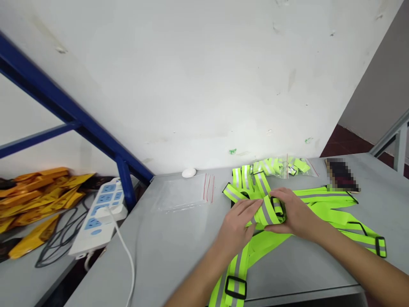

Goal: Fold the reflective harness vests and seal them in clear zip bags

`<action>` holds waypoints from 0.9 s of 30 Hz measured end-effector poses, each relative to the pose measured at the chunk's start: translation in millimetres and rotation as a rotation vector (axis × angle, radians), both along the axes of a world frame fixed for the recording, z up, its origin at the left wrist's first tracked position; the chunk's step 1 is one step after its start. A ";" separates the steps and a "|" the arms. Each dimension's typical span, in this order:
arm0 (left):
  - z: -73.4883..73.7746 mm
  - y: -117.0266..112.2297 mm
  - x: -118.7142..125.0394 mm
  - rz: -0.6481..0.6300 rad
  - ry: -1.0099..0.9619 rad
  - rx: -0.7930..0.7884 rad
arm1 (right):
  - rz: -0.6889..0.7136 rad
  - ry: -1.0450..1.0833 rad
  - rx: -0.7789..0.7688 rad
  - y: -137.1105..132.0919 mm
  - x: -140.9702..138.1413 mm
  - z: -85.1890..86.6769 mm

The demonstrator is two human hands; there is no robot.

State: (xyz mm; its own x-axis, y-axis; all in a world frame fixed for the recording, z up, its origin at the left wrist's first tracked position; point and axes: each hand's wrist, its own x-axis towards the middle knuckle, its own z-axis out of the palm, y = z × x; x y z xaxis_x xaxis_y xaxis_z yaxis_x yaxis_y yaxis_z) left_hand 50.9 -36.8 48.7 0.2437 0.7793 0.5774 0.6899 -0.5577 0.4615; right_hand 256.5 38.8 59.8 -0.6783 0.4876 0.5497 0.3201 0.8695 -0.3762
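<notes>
A grey table (pixel 172 243) carries fluorescent yellow-green straps (pixel 268 247) with silver-grey stripes, spread toward its right and near edges. Clear bags (pixel 182 194) with red seal lines lie flat toward the far left corner. Above the straps, a person's right hand (pixel 295 213), partly curled, grips the right end of a folded strap bundle (pixel 268 212), while the left hand (pixel 236 224), fingers bent, holds its left side. The bundle sits directly between them, neither hand nearer, its long axis seemingly running hand to hand. A black buckle (pixel 235 295) lies by the near edge.
</notes>
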 end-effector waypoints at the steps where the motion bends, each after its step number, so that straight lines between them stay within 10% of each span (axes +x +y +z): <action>1: 1.6 0.0 -0.6 0.017 -0.067 -0.045 | -0.017 0.046 -0.012 0.5 0.7 -1.4; 12: 25.0 0.8 5.2 0.179 -0.832 -0.517 | -0.081 0.248 -0.507 -14.6 -8.9 0.7; 27: 37.3 -1.3 1.7 0.338 -1.261 -0.399 | -0.017 -0.013 0.288 15.1 0.2 16.2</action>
State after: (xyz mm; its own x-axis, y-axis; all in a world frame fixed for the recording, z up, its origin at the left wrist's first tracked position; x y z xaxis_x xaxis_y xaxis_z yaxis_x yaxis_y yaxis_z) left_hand 52.7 -38.1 86.0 -0.5102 0.8600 -0.0126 -0.2413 -0.1291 0.9618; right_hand 256.6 53.9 76.0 -0.6793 0.3243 0.6583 0.3388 0.9343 -0.1107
